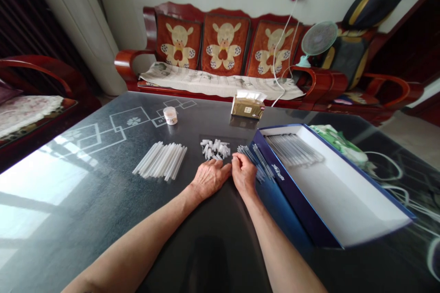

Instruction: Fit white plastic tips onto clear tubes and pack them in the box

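My left hand [210, 176] rests on the dark glass table [103, 201], fingers curled toward my right hand and touching it. My right hand [243, 173] is closed in a pinch at the near edge of a small pile of white caps [215, 148]; what it pinches is too small to name. A loose bunch of thin clear refills [256, 161] lies just right of that hand. A row of translucent white tubes [161, 160] lies to the left. A blue box lid [330, 192] with a white inside holds more clear refills [294, 150] at its far end.
A small white jar [170, 115] and a gold tissue box [248, 105] stand farther back on the table. A green-and-white packet [338, 142] lies behind the box lid. Beyond the table are a red wooden sofa [220, 50] and a small fan [318, 41].
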Demonstrator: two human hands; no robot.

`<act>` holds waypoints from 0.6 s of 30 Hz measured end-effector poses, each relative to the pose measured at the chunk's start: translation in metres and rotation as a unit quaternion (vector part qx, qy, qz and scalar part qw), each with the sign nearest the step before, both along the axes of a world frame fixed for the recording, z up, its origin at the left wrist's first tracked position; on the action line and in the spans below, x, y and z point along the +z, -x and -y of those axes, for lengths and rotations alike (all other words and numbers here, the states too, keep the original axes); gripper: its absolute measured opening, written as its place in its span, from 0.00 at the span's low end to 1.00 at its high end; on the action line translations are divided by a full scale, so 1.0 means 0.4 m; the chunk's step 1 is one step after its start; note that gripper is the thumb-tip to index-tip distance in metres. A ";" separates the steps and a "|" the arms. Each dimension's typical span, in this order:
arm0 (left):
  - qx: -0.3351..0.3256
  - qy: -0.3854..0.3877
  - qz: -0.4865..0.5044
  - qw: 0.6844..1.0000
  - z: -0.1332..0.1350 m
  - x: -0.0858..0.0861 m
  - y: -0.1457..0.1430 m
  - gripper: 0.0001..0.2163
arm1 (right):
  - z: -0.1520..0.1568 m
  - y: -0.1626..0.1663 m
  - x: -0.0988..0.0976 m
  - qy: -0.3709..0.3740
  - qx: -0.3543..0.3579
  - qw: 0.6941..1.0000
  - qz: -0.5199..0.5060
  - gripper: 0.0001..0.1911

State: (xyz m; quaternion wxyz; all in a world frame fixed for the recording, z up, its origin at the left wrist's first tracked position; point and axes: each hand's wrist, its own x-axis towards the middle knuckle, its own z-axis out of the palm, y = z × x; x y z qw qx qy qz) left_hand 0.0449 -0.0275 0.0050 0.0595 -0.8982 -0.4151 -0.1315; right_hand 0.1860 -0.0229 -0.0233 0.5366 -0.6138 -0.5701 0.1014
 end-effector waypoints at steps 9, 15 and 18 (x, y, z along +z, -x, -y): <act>0.019 -0.037 0.113 0.993 -0.036 -0.025 0.029 0.14 | -0.010 -0.103 0.028 -0.017 -0.121 0.991 -0.051 0.16; 0.033 -0.024 0.135 0.990 -0.035 -0.020 0.029 0.17 | -0.013 -0.133 0.094 0.146 -0.055 0.959 0.237 0.09; 0.033 -0.020 0.130 0.991 -0.036 -0.022 0.031 0.17 | -0.007 -0.110 0.110 0.207 -0.041 0.918 0.335 0.08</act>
